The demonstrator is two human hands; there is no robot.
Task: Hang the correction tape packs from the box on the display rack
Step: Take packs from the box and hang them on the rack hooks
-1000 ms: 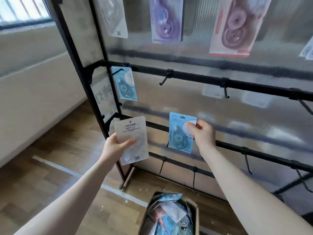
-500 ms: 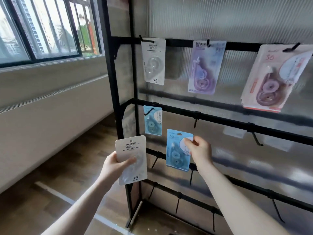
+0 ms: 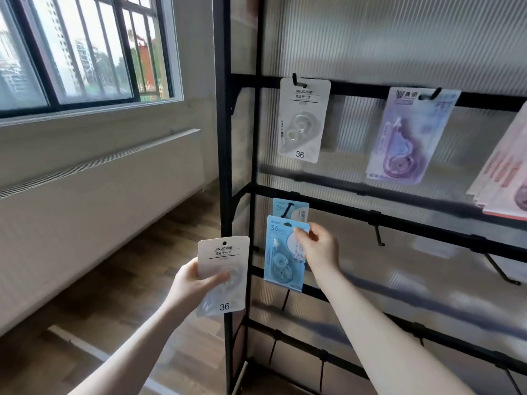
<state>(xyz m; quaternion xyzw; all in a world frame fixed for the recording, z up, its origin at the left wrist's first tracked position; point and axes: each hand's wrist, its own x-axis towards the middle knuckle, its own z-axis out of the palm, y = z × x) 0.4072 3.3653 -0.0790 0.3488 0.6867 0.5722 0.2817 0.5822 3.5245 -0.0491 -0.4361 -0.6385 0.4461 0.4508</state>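
Note:
My left hand (image 3: 191,283) grips a white correction tape pack (image 3: 225,263) marked 36, held upright just left of the black display rack (image 3: 225,166). My right hand (image 3: 319,249) pinches the upper right of a blue pack (image 3: 281,260), held in front of the rack's left column. Right above it a second blue pack (image 3: 296,209) hangs on a hook of the middle bar. On the top bar hang a white pack (image 3: 302,121), a purple pack (image 3: 407,138) and a pink pack (image 3: 502,178). The box is out of view.
Bare hooks (image 3: 379,238) stick out of the middle and lower bars to the right of my hands. A ribbed translucent panel (image 3: 370,47) backs the rack. To the left are a window (image 3: 79,49), a white radiator cover (image 3: 99,189) and wooden floor (image 3: 119,303).
My view has swung upward, so the box has left the frame and the top row of packs shows. The blue pack in my right hand has moved left and up, under the hanging blue pack.

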